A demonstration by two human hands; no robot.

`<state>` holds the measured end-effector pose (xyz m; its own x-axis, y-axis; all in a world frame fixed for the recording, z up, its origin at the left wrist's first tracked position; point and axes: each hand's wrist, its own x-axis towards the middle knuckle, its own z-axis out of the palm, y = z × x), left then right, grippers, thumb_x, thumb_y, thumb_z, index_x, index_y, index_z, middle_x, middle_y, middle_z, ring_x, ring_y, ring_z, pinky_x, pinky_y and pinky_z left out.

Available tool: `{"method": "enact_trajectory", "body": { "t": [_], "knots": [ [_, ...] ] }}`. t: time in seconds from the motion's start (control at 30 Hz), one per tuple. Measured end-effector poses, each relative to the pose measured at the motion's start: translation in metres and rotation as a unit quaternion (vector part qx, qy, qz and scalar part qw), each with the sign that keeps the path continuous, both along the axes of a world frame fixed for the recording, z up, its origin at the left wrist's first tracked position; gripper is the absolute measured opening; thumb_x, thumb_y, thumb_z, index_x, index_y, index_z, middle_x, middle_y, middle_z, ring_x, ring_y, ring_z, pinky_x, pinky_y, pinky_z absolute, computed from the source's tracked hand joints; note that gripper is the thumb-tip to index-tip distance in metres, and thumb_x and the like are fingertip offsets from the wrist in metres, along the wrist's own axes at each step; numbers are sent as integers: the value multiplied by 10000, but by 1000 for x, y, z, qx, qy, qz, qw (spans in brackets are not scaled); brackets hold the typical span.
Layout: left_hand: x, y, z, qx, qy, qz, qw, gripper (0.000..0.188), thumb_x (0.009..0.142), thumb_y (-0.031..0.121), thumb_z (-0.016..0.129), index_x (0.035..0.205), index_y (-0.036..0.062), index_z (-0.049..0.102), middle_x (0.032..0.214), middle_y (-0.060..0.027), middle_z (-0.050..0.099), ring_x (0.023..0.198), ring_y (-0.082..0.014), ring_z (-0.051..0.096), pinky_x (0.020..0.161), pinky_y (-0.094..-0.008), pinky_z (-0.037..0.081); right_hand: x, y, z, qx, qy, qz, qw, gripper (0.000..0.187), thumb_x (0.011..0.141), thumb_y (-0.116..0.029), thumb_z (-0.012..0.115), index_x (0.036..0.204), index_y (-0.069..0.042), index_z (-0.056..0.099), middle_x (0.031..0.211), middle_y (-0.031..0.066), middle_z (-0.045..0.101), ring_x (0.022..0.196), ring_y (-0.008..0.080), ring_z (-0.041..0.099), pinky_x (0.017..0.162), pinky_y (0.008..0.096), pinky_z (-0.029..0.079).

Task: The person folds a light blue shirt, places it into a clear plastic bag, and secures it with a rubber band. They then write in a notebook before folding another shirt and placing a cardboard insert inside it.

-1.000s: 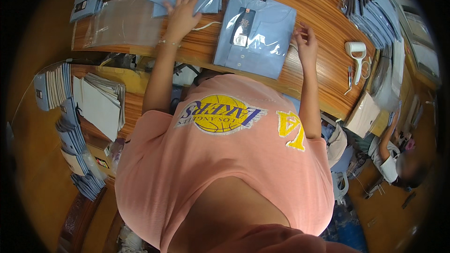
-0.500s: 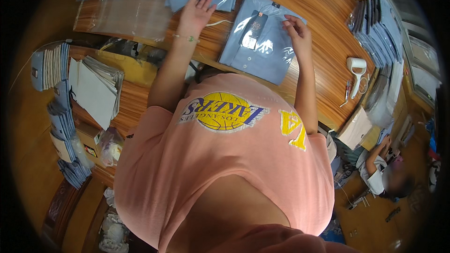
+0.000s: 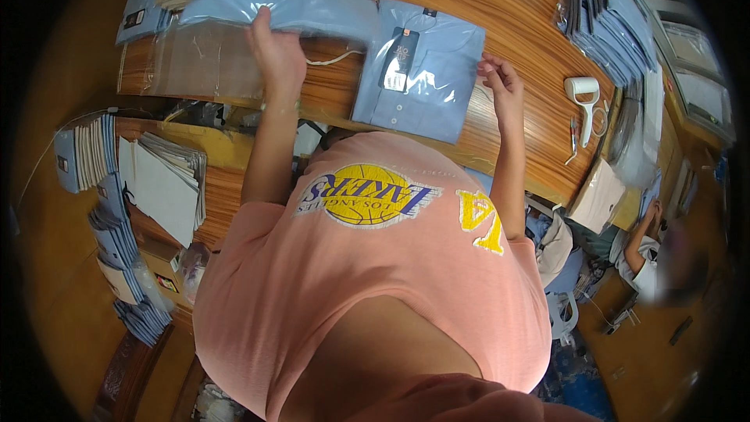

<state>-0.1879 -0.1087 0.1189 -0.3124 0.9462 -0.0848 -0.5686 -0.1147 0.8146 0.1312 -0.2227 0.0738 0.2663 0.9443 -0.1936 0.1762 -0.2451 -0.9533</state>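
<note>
In the head view, the bagged blue shirt [image 3: 422, 70] lies flat on the tabletop [image 3: 539, 109]. Left of it, a blue packet [image 3: 273, 0] has just been raised and tilted by the left hand [image 3: 277, 59], under which it lay a second ago; it is blurred, and its near edge appears pinched, thumb on top and fingers hidden beneath. The packet is thus being handled separately from the shirt. The right hand [image 3: 501, 78], over the shirt half a second ago, is now at its right edge, fingers loosely curled; whether the edge is pinched cannot be told. A clear bag [image 3: 223, 62] is seen left of the shirt, a white roller [image 3: 583, 98] right of it.
</note>
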Motion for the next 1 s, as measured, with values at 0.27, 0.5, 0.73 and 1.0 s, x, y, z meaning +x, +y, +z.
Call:
{"method": "enact_trajectory", "body": {
  "t": [0.27, 0.5, 0.73, 1.0],
  "knots": [
    [16, -21, 51, -147, 22, -245, 958, 558, 917, 429, 466, 1244, -21, 426, 1180, -121, 526, 1074, -213, 511, 926, -348, 410, -20, -2, 51, 69, 352, 23, 933, 555, 881, -342, 542, 1333, -57, 396, 1098, 43, 578, 934, 143, 563, 803, 296, 453],
    [50, -17, -79, -144, 299, -343, 879, 424, 885, 265, 566, 1194, -16, 488, 1078, -133, 593, 939, -212, 589, 775, -274, 479, -8, -27, -21, -177, 99, -11, 979, 480, 842, -126, 607, 1277, -24, 432, 959, 70, 631, 771, 104, 590, 581, 233, 463],
    [24, 22, -80, 140, 716, -95, 677, 489, 833, 318, 608, 1244, 76, 503, 1354, -191, 377, 1308, -358, 259, 1031, -562, 217, -20, -24, -12, -112, 115, -31, 987, 476, 855, -93, 595, 1288, -44, 404, 928, 28, 648, 762, 87, 593, 618, 238, 480],
    [-44, -25, -114, 45, 663, -8, 747, 712, 798, 252, 673, 1369, 55, 296, 1319, -200, 383, 1291, -313, 305, 1014, -519, 283, 5, -30, -23, -72, -20, -17, 997, 408, 874, -134, 570, 1254, -30, 461, 947, 53, 599, 830, 124, 581, 668, 249, 468]
  ]
}}
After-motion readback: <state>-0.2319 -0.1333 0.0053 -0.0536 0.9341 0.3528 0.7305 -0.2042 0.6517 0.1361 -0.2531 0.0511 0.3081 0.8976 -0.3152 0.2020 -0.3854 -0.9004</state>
